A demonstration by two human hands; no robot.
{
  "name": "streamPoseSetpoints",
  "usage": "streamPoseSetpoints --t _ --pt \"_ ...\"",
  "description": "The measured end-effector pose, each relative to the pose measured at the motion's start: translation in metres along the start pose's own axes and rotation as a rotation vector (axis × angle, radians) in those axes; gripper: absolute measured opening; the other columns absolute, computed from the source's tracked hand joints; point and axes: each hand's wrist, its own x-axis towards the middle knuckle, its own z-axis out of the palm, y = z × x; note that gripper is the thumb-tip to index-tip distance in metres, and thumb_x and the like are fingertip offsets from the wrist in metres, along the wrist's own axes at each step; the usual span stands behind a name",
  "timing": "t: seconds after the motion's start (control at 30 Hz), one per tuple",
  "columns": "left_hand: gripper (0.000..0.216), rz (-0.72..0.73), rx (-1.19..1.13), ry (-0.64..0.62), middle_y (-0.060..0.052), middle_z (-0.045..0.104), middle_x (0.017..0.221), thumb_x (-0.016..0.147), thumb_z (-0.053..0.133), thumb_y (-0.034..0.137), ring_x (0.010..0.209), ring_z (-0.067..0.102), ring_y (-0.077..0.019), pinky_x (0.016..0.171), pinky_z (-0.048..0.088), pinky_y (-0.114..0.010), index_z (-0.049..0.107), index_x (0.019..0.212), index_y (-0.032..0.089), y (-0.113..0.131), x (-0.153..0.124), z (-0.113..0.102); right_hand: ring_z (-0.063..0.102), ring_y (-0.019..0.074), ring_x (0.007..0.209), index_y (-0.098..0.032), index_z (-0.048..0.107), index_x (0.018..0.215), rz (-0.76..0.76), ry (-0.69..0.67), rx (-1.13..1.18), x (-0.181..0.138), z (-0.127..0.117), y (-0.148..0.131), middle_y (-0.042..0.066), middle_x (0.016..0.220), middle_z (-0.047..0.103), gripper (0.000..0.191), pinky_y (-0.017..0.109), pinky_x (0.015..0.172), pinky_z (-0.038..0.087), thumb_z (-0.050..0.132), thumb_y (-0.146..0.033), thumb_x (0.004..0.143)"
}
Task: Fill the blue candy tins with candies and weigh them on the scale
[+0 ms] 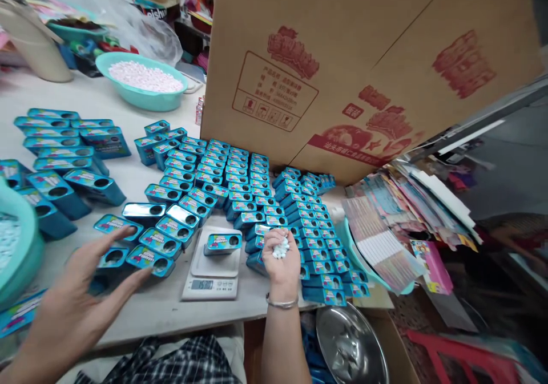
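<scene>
My left hand (81, 292) is at the lower left, thumb and fingers spread apart, close to a group of blue tins (149, 258) with round holes in their tops. Nothing shows between its fingers. In my right hand (283, 267), palm up and fingers curled, lies a small heap of pale blue-white candies (280, 249). Between the hands stands a white digital scale (209, 290), its display seeming to read 153.0. One blue tin (223, 243) rests on the scale's plate. Long rows of blue tins (317, 241) reach behind and beside my right hand.
A large cardboard box (265, 87) stands behind the tins. A turquoise basin (143, 96) of pale candies is at the back left, another basin (29, 247) at the left edge. Cardboard sheets (436, 201) lie on the right. A metal bowl (353, 344) sits below the table edge.
</scene>
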Motion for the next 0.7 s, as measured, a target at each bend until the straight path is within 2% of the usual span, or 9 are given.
streamPoseSetpoints --t 0.07,0.13,0.27,0.43,0.57,0.63,0.7 --pt "0.063 0.035 -0.066 -0.071 -0.006 0.056 0.134 0.087 0.055 0.055 0.121 0.055 -0.0313 0.105 0.045 -0.053 0.041 0.143 0.031 0.006 0.009 0.017 0.055 0.0043 0.061 -0.021 0.044 0.078 -0.014 0.031 -0.006 0.001 0.001 0.003 -0.006 0.069 0.052 0.016 0.014 0.058 0.052 0.052 -0.015 0.09" --pt "0.061 0.12 -0.107 -0.157 -0.007 0.054 0.137 0.089 0.055 0.051 0.126 0.052 -0.0293 0.106 0.044 -0.049 0.038 0.144 0.03 0.014 0.018 0.037 0.054 0.0041 0.06 -0.02 0.045 0.077 -0.027 0.031 -0.047 0.001 0.001 0.004 -0.007 0.068 0.052 0.016 0.013 0.056 0.05 0.055 -0.014 0.088" --pt "0.062 0.257 -0.072 -0.28 -0.011 0.053 0.139 0.09 0.056 0.043 0.129 0.048 -0.0282 0.108 0.042 -0.045 0.035 0.145 0.023 0.029 0.034 0.077 0.051 0.0036 0.058 -0.02 0.046 0.077 -0.083 -0.004 -0.201 -0.001 0.0 0.005 -0.008 0.067 0.052 0.016 0.012 0.05 0.045 0.059 -0.015 0.085" --pt "0.061 0.352 0.114 -0.35 -0.013 0.055 0.139 0.083 0.062 0.03 0.132 0.044 -0.0357 0.111 0.032 -0.057 0.043 0.14 0.019 0.038 0.049 0.11 0.055 0.0061 0.062 -0.02 0.05 0.072 -0.239 0.095 -0.328 -0.002 -0.002 0.005 -0.007 0.067 0.055 0.016 0.019 0.063 0.053 0.059 -0.018 0.084" --pt "0.062 0.347 0.133 -0.371 -0.014 0.057 0.135 0.08 0.064 0.027 0.129 0.046 -0.0362 0.111 0.029 -0.06 0.046 0.138 0.019 0.044 0.05 0.118 0.059 0.0072 0.067 -0.02 0.052 0.071 -0.278 0.13 -0.331 -0.003 -0.003 0.004 -0.006 0.067 0.057 0.015 0.023 0.071 0.056 0.061 -0.016 0.082" --pt "0.048 0.341 0.09 -0.414 -0.01 0.065 0.122 0.08 0.062 0.022 0.117 0.055 -0.0313 0.109 0.031 -0.058 0.055 0.127 0.023 0.049 0.051 0.113 0.059 0.0071 0.066 -0.02 0.053 0.071 -0.263 0.131 -0.29 -0.004 -0.003 0.003 -0.006 0.067 0.058 0.015 0.022 0.07 0.057 0.061 -0.015 0.081" --pt "0.034 0.328 0.034 -0.439 -0.006 0.068 0.109 0.082 0.06 0.021 0.104 0.061 -0.0258 0.104 0.039 -0.051 0.061 0.115 0.024 0.05 0.058 0.099 0.06 0.0072 0.065 -0.02 0.053 0.072 -0.242 0.125 -0.267 -0.004 -0.004 0.001 -0.006 0.067 0.057 0.015 0.022 0.068 0.057 0.062 -0.012 0.08"
